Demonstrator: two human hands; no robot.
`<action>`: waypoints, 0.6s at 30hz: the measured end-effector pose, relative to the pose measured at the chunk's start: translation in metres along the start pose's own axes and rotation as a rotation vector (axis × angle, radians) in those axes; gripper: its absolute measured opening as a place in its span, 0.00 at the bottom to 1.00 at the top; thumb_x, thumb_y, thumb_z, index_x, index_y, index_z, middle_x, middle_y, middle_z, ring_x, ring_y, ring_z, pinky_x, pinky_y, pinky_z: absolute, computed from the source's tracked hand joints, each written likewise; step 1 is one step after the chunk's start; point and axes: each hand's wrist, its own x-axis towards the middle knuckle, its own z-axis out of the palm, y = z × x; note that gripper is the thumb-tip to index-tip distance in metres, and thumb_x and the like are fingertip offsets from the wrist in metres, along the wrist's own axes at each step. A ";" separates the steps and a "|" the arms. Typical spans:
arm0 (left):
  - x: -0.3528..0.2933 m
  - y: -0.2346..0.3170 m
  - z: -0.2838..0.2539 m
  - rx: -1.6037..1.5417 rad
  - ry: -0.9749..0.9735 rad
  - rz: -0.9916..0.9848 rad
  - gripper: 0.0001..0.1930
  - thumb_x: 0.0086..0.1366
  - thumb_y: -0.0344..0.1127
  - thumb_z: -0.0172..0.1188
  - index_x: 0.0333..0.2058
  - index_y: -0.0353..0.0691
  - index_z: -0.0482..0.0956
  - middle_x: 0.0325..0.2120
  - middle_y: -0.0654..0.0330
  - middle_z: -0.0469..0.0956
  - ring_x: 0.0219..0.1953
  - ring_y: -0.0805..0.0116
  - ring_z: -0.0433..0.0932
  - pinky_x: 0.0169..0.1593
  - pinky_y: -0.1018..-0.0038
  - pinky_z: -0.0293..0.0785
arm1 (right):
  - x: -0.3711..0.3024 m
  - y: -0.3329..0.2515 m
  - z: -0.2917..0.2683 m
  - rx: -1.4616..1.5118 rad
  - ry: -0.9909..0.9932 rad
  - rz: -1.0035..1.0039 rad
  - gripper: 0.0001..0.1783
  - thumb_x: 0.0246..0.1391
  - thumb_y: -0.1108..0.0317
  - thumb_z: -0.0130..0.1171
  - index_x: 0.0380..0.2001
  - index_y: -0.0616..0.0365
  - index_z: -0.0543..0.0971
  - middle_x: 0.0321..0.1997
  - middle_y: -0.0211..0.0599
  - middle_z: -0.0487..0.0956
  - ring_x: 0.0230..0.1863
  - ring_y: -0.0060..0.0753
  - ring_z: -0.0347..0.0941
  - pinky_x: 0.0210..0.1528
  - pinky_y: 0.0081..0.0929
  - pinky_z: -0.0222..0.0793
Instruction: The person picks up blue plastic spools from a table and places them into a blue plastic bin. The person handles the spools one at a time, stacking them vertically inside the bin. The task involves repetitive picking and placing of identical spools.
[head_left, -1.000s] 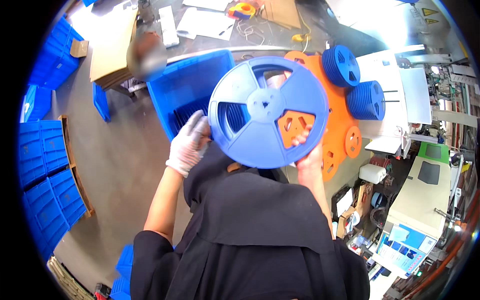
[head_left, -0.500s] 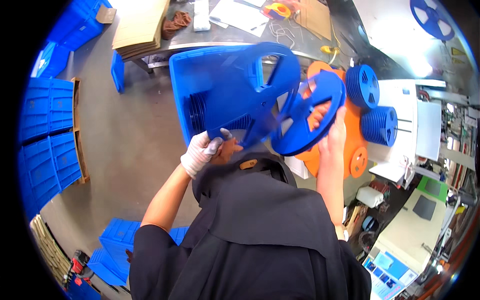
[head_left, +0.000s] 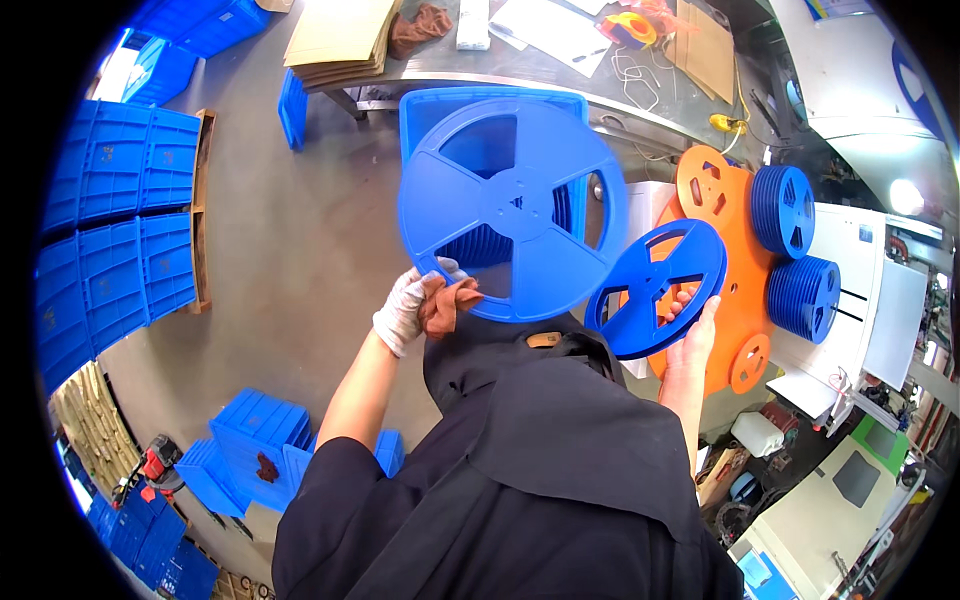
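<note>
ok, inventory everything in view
Large reel: 1, blue, left hand
Smaller reel: 1+, blue, right hand
Partial reel: 1, blue, upper right
Bin: 1, blue, behind large reel
Plate: 1, orange, right of bin
Reel stacks: 2, blue, plate's right
Table: 1, grey, top
Cloths: 2+, brown, left hand, table
Cardboard stack: 1, tan, table
Papers: several, white, table
Crates: many, blue, left
Left hand: 1, white glove, large reel
Right hand: 1, bare, smaller reel

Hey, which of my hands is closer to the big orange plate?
Right. Your right hand, holding a blue slotted disc, is by the lower-left edge of the orange plate; your gloved left hand, with a brown cloth at another disc's rim, is farther left.
</note>
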 end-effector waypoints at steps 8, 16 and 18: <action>0.037 -0.002 -0.081 0.999 0.507 0.139 0.11 0.64 0.30 0.51 0.45 0.39 0.74 0.34 0.57 0.81 0.36 0.65 0.80 0.41 0.69 0.75 | -0.003 0.017 -0.007 -0.034 -0.031 -0.020 0.27 0.64 0.42 0.45 0.45 0.58 0.72 0.30 0.34 0.77 0.28 0.27 0.73 0.28 0.24 0.69; 0.081 -0.012 -0.084 1.677 0.874 -0.114 0.14 0.61 0.38 0.53 0.44 0.40 0.72 0.37 0.46 0.80 0.42 0.47 0.79 0.46 0.58 0.75 | -0.017 0.029 -0.005 -0.092 -0.028 -0.049 0.27 0.64 0.43 0.45 0.44 0.59 0.72 0.30 0.36 0.78 0.26 0.27 0.74 0.28 0.23 0.70; 0.095 -0.023 -0.096 1.595 0.943 -0.191 0.15 0.61 0.38 0.55 0.45 0.39 0.71 0.38 0.47 0.80 0.42 0.47 0.79 0.45 0.58 0.75 | -0.020 0.032 -0.005 -0.099 -0.051 -0.079 0.27 0.64 0.43 0.46 0.44 0.59 0.72 0.30 0.36 0.78 0.27 0.27 0.74 0.28 0.22 0.69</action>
